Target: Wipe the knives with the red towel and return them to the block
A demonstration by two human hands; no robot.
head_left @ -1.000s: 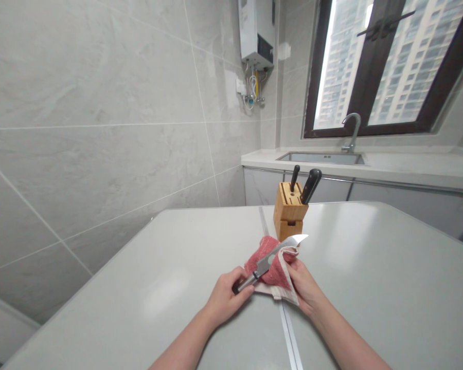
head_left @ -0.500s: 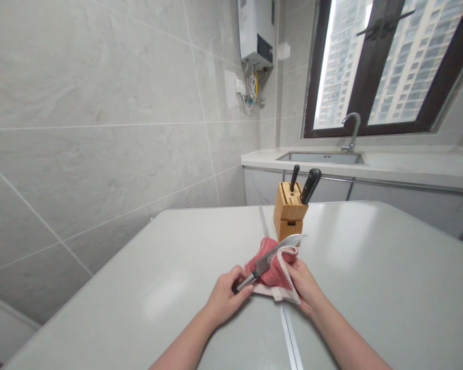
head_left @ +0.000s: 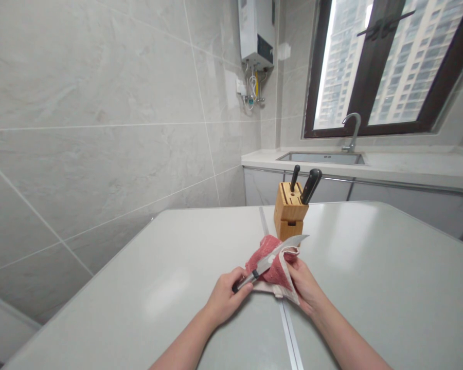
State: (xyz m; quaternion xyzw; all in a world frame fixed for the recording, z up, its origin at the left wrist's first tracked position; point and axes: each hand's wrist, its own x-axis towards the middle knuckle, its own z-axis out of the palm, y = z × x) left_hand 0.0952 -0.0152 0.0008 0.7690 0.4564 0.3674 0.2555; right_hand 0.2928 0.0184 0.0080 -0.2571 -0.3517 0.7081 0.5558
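My left hand [head_left: 231,290] is closed round the handle of a kitchen knife [head_left: 265,263], whose blade points away and to the right. A red towel with a white border [head_left: 280,275] lies folded about the blade's lower part, and the curved tip sticks out beyond it. The towel is gripped by my right hand [head_left: 303,285], its fingers partly hidden behind the cloth. Just past the blade tip stands a wooden knife block [head_left: 290,208] with two black-handled tools in its top.
A pale table [head_left: 193,241] with a metal seam down its middle lies under my hands. Behind it runs a white counter [head_left: 412,162] with a sink [head_left: 320,158] and a faucet [head_left: 354,131]. A tiled wall [head_left: 119,169] rises on the left.
The blade tip has shifted very slightly to the right and the towel's lower edge has moved a little. Both hands keep nearly the same place.
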